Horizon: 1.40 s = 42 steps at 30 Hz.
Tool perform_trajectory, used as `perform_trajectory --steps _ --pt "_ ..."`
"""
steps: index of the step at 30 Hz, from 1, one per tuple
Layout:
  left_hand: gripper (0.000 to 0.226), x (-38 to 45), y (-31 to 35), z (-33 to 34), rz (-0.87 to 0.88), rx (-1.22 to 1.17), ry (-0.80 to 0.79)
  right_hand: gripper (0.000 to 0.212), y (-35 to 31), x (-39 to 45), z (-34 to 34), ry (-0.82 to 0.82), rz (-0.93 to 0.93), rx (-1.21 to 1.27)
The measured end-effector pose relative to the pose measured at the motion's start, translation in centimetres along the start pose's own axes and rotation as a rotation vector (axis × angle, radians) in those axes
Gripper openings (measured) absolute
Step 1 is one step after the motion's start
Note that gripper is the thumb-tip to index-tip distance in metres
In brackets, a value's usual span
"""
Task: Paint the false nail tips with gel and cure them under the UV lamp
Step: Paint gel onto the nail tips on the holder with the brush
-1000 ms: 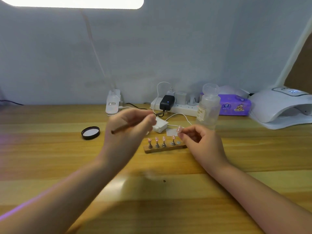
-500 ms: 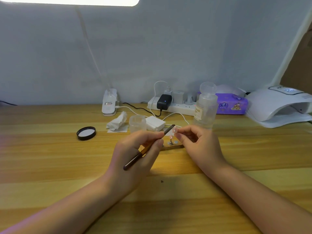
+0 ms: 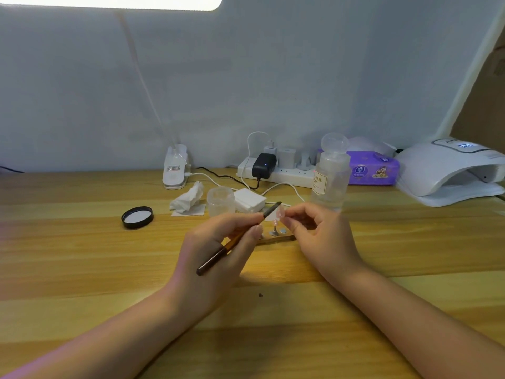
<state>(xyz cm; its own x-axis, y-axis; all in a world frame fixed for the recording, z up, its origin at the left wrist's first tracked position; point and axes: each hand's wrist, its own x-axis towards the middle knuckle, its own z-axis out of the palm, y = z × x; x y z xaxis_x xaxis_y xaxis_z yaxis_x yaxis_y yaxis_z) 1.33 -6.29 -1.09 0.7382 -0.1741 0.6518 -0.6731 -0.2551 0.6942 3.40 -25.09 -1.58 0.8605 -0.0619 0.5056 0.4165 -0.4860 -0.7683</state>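
My left hand grips a dark-handled gel brush, its bristle end pointing up and right. The brush tip touches or nearly touches a pale pink false nail tip pinched in the fingers of my right hand. Below and between my hands lies a wooden nail stand carrying small metal pegs, mostly hidden by my left fingers; one peg with a pink tip shows. The white UV lamp sits at the far right of the table.
A clear jar and its black lid stand left of centre, beside a crumpled tissue and white pads. A clear liquid bottle, power strip, purple wipes pack and desk lamp base line the back.
My left hand has come down from near the jar and turned the brush, bringing its tip to the nail tip held in my right hand. The right hand has lifted slightly.
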Motion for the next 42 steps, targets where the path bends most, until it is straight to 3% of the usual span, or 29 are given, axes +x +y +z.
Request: perform_trajectory --steps 19,25,35,42 --pt "0.018 -0.47 -0.16 0.07 0.012 -0.053 -0.028 0.014 0.36 0.15 0.0 0.027 -0.008 -0.007" --pt "0.019 -0.3 -0.17 0.14 -0.051 -0.125 0.013 0.01 0.13 -0.01 0.01 0.005 -0.012 0.012" --pt "0.022 -0.62 -0.13 0.06 -0.108 -0.254 -0.056 0.019 0.0 -0.11 -0.08 0.003 -0.013 0.055" --pt "0.025 -0.24 -0.46 -0.19 -0.153 -0.301 0.016 0.017 -0.13 -0.14 -0.09 -0.021 -0.011 0.07"
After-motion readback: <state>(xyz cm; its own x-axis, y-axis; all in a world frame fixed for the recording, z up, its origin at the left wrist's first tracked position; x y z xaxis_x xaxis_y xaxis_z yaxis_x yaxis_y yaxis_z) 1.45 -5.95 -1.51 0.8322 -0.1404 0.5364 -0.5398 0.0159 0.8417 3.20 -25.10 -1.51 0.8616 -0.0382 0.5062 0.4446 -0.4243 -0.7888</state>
